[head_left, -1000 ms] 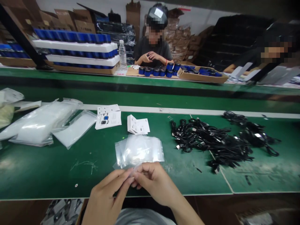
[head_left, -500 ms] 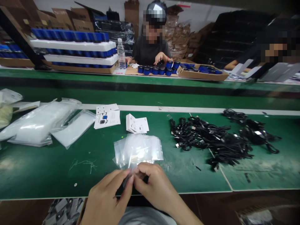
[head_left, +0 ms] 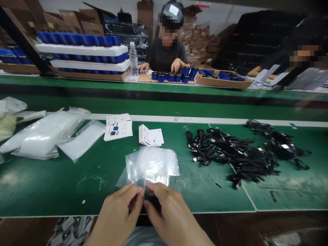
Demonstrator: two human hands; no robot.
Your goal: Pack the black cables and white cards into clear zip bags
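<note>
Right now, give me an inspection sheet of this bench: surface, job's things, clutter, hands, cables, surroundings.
Surface: green workbench mat, scuffed, with pale marks.
Job's things: a clear plastic zip bag between the hands; a dark item at the fingers, too hidden to identify; a pile of clear plastic zip bags just ahead.
Clutter: bulky clear plastic bags at left; printed white cards; a stack of folded white cards.
Hands: left hand and right hand both pinch at the bag.
Cables: tangled black cables heaped at right, apart from the hands.
Surroundings: a co-worker across the bench; blue-and-black cylinders in a cardboard tray; cardboard boxes behind.
</note>
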